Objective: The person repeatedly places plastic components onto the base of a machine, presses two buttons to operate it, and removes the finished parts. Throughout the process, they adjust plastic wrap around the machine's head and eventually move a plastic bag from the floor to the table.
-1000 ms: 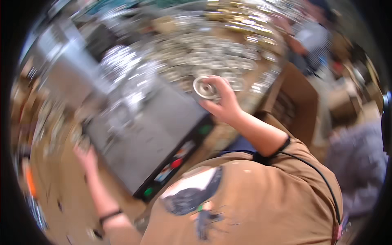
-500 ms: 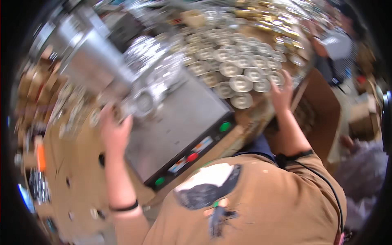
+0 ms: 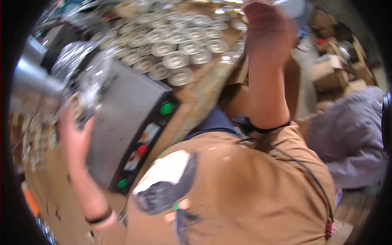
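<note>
My left hand (image 3: pixel 75 132) reaches up beside the metal machine (image 3: pixel 122 110), its thumb spread away from its fingers. A small pale ring-shaped piece (image 3: pixel 76 105) shows at the fingertips; blur hides whether the fingers touch it. Clear plastic wrap (image 3: pixel 87 67) covers part of the machine just beyond that hand. My right hand (image 3: pixel 269 34) is raised high at the upper right, strongly smeared, so its fingers and anything in them cannot be made out. Many round, pale, disc-like pieces (image 3: pixel 175 60) lie on the table to the left of my right arm.
A large silver cylinder (image 3: pixel 34 87) stands at the left. The machine's front panel has green buttons (image 3: pixel 166 108) and a red one (image 3: pixel 142 149). Cardboard boxes (image 3: pixel 328 73) and a grey-purple cloth-like heap (image 3: pixel 347 134) lie at the right. More small pieces (image 3: pixel 38 139) lie at the left.
The view has swung to the right, so machine and discs sit farther left. My right hand has left the discs' edge and risen. My left hand stays by the machine.
</note>
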